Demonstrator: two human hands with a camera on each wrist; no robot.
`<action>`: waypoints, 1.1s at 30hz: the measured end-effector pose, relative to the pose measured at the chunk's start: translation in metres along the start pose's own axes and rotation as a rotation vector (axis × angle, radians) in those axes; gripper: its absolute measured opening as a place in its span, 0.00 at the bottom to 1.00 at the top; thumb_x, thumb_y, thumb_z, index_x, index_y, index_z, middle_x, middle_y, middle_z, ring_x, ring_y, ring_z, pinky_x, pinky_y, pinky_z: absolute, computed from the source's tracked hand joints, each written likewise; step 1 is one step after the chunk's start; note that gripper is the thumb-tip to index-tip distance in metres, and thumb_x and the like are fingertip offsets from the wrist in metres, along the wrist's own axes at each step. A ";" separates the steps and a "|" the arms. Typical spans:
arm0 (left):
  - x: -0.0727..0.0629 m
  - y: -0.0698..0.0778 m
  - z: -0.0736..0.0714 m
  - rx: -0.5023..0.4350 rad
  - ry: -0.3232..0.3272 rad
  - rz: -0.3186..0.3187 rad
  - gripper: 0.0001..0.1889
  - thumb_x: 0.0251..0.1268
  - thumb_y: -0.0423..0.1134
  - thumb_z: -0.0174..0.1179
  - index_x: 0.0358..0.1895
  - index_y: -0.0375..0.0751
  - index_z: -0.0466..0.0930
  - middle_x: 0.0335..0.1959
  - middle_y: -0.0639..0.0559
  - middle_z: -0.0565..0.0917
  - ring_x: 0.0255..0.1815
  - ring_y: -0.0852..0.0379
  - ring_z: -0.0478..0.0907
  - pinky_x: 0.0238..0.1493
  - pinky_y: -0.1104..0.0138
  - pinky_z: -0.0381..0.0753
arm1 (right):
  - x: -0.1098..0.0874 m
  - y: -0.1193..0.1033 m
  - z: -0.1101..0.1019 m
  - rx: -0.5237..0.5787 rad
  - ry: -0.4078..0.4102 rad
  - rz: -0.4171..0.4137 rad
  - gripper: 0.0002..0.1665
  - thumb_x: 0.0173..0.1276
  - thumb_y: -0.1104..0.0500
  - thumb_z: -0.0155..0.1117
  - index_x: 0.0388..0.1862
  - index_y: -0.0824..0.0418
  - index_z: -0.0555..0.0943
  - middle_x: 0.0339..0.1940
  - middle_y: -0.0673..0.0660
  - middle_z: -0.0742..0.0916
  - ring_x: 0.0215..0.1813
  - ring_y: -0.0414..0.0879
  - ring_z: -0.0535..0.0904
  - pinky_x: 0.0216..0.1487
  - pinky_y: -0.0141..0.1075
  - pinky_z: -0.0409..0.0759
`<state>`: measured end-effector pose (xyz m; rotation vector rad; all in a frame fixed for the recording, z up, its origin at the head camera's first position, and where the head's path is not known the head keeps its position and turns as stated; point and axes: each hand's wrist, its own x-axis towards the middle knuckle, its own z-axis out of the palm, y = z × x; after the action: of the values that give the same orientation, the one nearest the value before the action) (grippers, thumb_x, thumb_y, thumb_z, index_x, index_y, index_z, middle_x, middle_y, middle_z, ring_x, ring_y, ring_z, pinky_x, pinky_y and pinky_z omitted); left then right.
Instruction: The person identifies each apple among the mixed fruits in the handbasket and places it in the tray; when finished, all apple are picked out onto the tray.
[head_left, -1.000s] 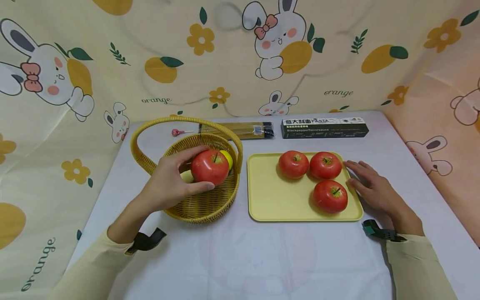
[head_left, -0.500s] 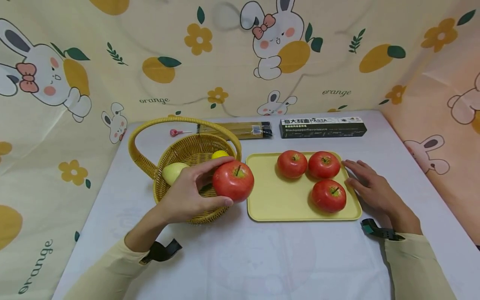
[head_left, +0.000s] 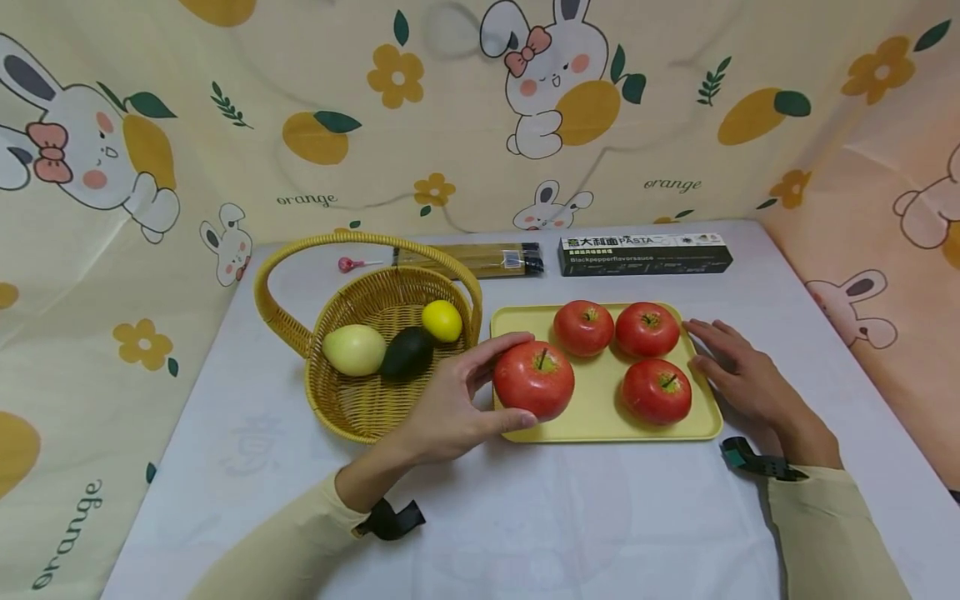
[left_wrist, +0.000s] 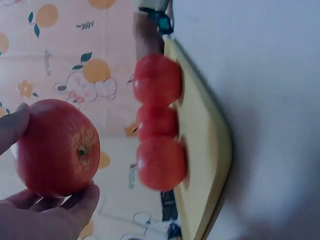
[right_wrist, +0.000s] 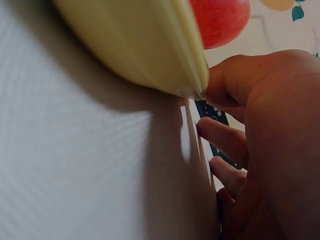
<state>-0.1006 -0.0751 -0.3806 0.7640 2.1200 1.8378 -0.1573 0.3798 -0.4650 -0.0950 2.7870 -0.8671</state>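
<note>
My left hand (head_left: 457, 408) grips a red apple (head_left: 534, 381) between thumb and fingers, over the left part of a yellow tray (head_left: 555, 429). In the left wrist view this apple (left_wrist: 57, 147) hangs above the level of the tray (left_wrist: 200, 165). Three more red apples sit on the tray: one at the back middle (head_left: 584, 327), one at the back right (head_left: 648, 330), one at the front right (head_left: 656, 392). My right hand (head_left: 750, 383) lies at the tray's right edge with fingers extended; in the right wrist view its thumb (right_wrist: 232, 75) is at the tray's rim.
Left of the tray stands a wicker basket (head_left: 360, 421) with a tall handle, holding a pale green fruit (head_left: 355, 350), a dark green avocado-shaped fruit (head_left: 407, 354) and a yellow lemon (head_left: 442, 321). Behind lie a pasta box (head_left: 645, 256), a spaghetti pack (head_left: 480, 260) and a small red-headed item (head_left: 347, 264).
My left hand has carried the apple out from above the basket, rightward to over the tray's left part, uncovering the fruit in the basket. My right hand stays at the tray's edge.
</note>
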 end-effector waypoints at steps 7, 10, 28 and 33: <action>0.010 -0.015 0.026 -0.067 -0.009 -0.045 0.43 0.62 0.32 0.80 0.81 0.40 0.71 0.76 0.48 0.79 0.76 0.53 0.79 0.79 0.59 0.77 | 0.000 0.000 0.001 0.001 0.003 -0.007 0.44 0.86 0.41 0.58 0.93 0.49 0.55 0.90 0.73 0.58 0.92 0.73 0.37 0.67 0.90 0.56; 0.014 -0.022 0.035 -0.080 0.000 -0.085 0.43 0.62 0.35 0.81 0.81 0.42 0.72 0.74 0.49 0.80 0.73 0.56 0.81 0.78 0.61 0.78 | 0.000 0.000 0.001 0.001 0.005 -0.011 0.44 0.86 0.41 0.58 0.93 0.49 0.55 0.90 0.73 0.59 0.92 0.73 0.37 0.66 0.90 0.57; 0.051 -0.055 0.072 0.105 0.015 -0.256 0.42 0.61 0.37 0.82 0.79 0.52 0.74 0.69 0.55 0.83 0.67 0.58 0.81 0.69 0.65 0.82 | -0.001 0.000 0.000 0.001 -0.004 -0.001 0.44 0.86 0.41 0.57 0.93 0.48 0.55 0.90 0.73 0.58 0.92 0.73 0.37 0.66 0.90 0.57; 0.055 -0.056 0.072 0.177 -0.022 -0.243 0.43 0.63 0.38 0.81 0.80 0.55 0.70 0.70 0.56 0.82 0.70 0.58 0.78 0.73 0.61 0.81 | 0.000 0.000 -0.001 -0.006 0.001 -0.010 0.44 0.86 0.42 0.58 0.93 0.49 0.55 0.90 0.73 0.59 0.92 0.73 0.38 0.66 0.90 0.58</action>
<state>-0.1232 0.0108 -0.4396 0.5311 2.2693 1.5284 -0.1570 0.3806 -0.4644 -0.1097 2.7923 -0.8617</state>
